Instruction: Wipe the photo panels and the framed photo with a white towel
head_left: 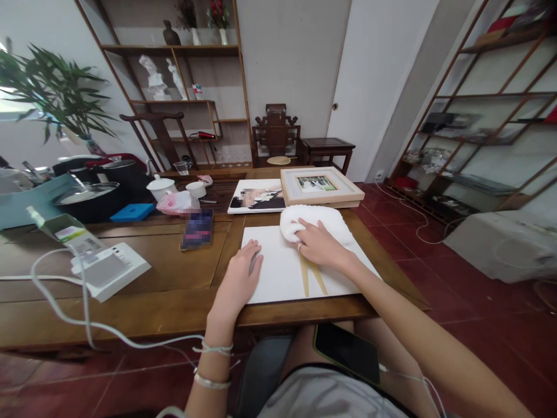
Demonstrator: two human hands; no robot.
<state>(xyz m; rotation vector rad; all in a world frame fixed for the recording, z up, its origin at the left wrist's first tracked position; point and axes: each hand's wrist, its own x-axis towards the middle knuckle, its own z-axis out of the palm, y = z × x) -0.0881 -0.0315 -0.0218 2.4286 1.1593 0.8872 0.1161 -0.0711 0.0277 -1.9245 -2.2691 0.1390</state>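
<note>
On the table's front edge lies a flat white board [272,273], with two tan strips [306,276] forming an upside-down V on it. My left hand [242,271] rests on the board's left edge, palm down, with its fingers stretched forward and the thumb apart. A folded, fluffy white cloth [333,220] covers the board's far right part. My right hand [319,244] grips the near side of this cloth, its fingers pressed into the fabric. The upper ends of the strips are hidden under that hand and the cloth.
Behind the board are a photo print [261,196] and light wooden picture frames [322,196]. Leftward stand a phone-like dark item [198,229], an opened white box [115,270], a blue box [132,212], a teapot [161,188] and a looping white cable [108,330]. A phone [347,353] lies on my lap.
</note>
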